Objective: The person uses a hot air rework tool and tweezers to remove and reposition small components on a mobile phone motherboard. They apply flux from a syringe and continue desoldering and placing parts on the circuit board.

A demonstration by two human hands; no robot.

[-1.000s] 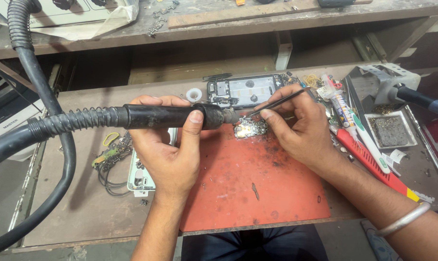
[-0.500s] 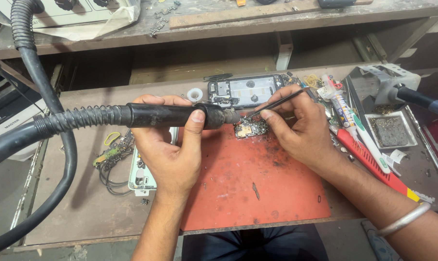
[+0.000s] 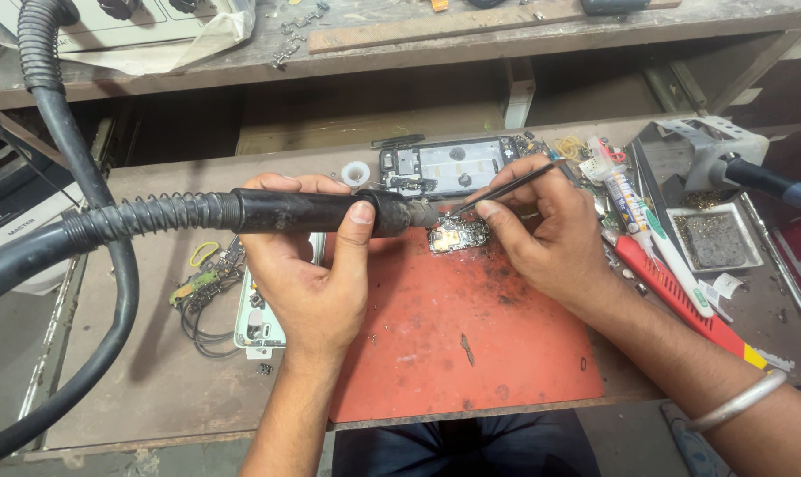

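both our forearms reach in from below over the red mat (image 3: 471, 353), palms turned toward each other. our left hand (image 3: 307, 274) is curled tight around the black hot-air handle (image 3: 316, 212), its nozzle just above the small circuit board (image 3: 458, 236) at the mat's top edge. our right hand (image 3: 550, 234) pinches thin tweezers (image 3: 506, 188), tips touching that board.

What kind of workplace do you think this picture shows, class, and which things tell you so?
Probably a phone repair bench: a hot-air tool, a small circuit board on a red mat, and an opened phone.
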